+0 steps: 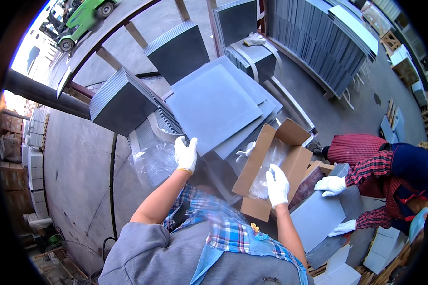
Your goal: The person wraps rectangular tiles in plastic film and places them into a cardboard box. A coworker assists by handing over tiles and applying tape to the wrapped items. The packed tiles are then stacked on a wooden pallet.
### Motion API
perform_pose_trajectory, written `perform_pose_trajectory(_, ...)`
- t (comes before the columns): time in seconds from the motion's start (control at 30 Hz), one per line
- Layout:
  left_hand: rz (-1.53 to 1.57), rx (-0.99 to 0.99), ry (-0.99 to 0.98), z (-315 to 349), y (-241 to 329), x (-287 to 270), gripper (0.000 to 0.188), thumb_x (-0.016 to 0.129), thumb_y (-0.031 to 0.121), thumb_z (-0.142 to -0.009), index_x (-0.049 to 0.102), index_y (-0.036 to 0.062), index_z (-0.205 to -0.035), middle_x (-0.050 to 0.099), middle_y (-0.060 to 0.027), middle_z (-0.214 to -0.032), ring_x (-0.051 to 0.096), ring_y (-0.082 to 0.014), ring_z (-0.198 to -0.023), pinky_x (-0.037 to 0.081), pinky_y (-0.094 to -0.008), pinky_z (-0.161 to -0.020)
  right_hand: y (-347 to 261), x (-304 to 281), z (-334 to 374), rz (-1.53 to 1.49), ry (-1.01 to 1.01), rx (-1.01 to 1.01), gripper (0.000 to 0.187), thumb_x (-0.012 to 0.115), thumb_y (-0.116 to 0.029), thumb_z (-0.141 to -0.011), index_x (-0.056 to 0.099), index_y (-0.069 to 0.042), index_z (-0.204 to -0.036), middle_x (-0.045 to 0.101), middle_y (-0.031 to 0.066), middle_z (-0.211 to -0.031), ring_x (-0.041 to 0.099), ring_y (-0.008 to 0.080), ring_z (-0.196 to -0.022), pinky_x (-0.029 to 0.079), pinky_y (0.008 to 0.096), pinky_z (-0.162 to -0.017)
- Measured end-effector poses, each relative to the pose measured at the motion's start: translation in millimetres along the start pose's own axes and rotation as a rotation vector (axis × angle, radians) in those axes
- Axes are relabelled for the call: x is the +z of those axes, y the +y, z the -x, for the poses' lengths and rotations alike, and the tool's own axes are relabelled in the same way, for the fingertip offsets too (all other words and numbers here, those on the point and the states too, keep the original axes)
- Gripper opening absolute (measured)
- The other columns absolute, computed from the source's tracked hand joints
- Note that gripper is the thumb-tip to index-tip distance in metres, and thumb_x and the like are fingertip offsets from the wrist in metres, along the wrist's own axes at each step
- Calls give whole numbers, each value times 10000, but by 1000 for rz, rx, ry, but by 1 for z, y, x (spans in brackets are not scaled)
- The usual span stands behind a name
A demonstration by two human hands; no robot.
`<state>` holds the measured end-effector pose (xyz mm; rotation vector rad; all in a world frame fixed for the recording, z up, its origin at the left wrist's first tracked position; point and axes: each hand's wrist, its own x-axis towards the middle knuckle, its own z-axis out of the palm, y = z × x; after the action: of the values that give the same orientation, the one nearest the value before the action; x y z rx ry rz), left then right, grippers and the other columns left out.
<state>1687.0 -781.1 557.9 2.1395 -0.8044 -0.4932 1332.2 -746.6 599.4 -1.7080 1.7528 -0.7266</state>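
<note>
"Where do we have our left hand [185, 154]?"

"Just beside the lower left corner of the top gray tile [214, 107]. Our thumb stands away from our fingers, so it is open, and we see nothing in it."

"Are we touching the tile?"

"We cannot tell from here. It lies in front of us on a pile of others, which fan out unevenly toward the right."

"And our right hand [277, 186]?"

"It is over the cardboard box [256, 164], to the right of the tiles. Our fingers are held out straight, open, without gripping anything we can see. Whether they brush the box, we cannot say."

"How does the box stand?"

"With its flaps spread, and we can see clear plastic [259, 186] inside."

"What else is near us?"

"A clear plastic sheet [152, 164] lies crumpled to our left, below a standing stack of gray tiles [123, 102]. Farther off, a loose glove [255, 39] lies on a strapped bundle [252, 59]."

"Who is on our right?"

"A co-worker [380, 164] bending over a gray slab [318, 221], with two white-gloved hands at its edges. In the far upper left we see a green vehicle [83, 19]."
</note>
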Motion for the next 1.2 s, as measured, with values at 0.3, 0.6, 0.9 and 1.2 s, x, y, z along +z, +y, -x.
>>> perform_pose_trajectory(0.3, 625, -767, -439, -25, -4, 8, 652, 481, 592, -1006, 505, 41, -1354, 627, -176, -1198, 675, -358, -970, 579, -511, -795, -147, 116, -138, 421, -362, -638, 567, 631, -404, -911, 570, -51, -1350, 546, 179, -1421, 475, 360, -1306, 352, 478, -1099)
perform_pose_trajectory(0.6, 670, -907, -609, -49, -34, 2, 679, 430, 536, -1049, 414, -18, -1442, 520, -248, -1392, 587, -428, -1174, 531, -540, -892, -99, 169, -207, 692, -213, -485, 750, 485, -560, -971, 413, -55, -1520, 340, 169, -1616, 272, 358, -1505, 128, 578, -1217)
perform_pose_trajectory(0.9, 572, -794, -489, -83, -27, 7, 493, 570, 480, -1005, 593, 4, -1132, 602, -121, -1044, 630, -222, -868, 557, -442, -729, -58, 114, -276, 558, 187, -16, 445, 552, -421, -982, 609, -73, -1253, 655, 207, -1185, 633, 395, -1044, 489, 507, -924)
perform_pose_trajectory(1.2, 474, -678, -305, -105, -45, 45, 555, 571, 422, -1020, 493, -21, -1346, 601, -170, -1267, 626, -300, -1118, 560, -498, -851, -88, 125, -271, 355, 3, 214, 489, 539, -525, -965, 601, -66, -1124, 682, 234, -1107, 647, 428, -1046, 497, 508, -902)
